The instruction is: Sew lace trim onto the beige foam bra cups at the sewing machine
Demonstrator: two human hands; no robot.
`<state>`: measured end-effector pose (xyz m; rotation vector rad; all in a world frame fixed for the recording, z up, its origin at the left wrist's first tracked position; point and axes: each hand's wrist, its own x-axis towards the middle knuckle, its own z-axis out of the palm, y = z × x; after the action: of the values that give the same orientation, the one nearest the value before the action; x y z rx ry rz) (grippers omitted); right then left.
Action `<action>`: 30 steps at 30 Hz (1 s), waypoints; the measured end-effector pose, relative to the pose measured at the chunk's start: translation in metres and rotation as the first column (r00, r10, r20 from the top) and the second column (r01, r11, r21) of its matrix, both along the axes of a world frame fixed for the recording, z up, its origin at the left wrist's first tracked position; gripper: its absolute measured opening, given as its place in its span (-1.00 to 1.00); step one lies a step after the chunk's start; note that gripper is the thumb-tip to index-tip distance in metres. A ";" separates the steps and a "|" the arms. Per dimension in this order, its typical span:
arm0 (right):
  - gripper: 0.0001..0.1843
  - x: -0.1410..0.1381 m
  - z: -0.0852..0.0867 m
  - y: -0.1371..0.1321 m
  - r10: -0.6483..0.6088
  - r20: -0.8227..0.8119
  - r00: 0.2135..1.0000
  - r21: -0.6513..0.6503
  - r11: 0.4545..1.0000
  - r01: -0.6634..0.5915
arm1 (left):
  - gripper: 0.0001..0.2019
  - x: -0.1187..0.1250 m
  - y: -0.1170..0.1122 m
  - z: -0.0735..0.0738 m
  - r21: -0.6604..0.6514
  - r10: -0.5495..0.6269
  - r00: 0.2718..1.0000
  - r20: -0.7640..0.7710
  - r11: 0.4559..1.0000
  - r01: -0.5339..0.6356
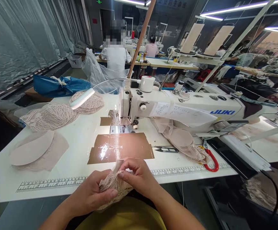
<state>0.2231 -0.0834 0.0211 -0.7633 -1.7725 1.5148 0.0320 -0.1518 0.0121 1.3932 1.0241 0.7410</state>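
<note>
Beige lace fabric [116,183] is held between my two hands, over the front edge of the sewing table and above my lap. My left hand [98,190] is closed on its left side, thumb on top. With thumb and fingertips, my right hand [135,175] pinches the upper edge, where a strip of sheer mesh [118,164] sticks up. Part of the lace hangs below my hands. Just beyond them, brown tape [122,147] covers the table in front of the needle area of a white sewing machine [177,107].
Lace piles [55,116] and smooth oval cups [33,148] lie on the left. Thread snips [166,149], red-handled scissors [212,161] and a lace-edged cup piece [182,137] are on the right. A printed ruler [52,182] runs along the front edge. A person [116,57] sits ahead.
</note>
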 end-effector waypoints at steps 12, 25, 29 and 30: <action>-0.92 -0.009 -0.001 -0.010 -0.147 0.073 0.986 0.079 0.987 0.141 | -0.73 -0.015 0.010 0.016 0.076 0.122 0.979 -0.166 0.991 -0.111; -0.86 -0.010 -0.002 -0.005 -0.229 0.013 0.973 0.018 0.973 0.229 | -0.79 -0.019 0.001 0.018 0.334 0.322 0.903 -0.284 0.916 -0.221; -0.88 -0.010 -0.004 -0.004 -0.220 0.002 0.976 -0.051 0.974 0.219 | -0.62 -0.021 -0.004 0.011 0.314 0.273 0.893 -0.359 0.936 -0.160; -0.88 -0.010 -0.005 -0.004 -0.206 -0.011 0.979 -0.080 0.976 0.204 | -0.71 -0.021 -0.005 0.009 0.291 0.261 0.890 -0.374 0.944 -0.155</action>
<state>0.2134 -0.0878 0.0166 -0.9369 -1.5746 1.4542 0.0115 -0.1566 0.0214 1.7238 1.4675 0.7756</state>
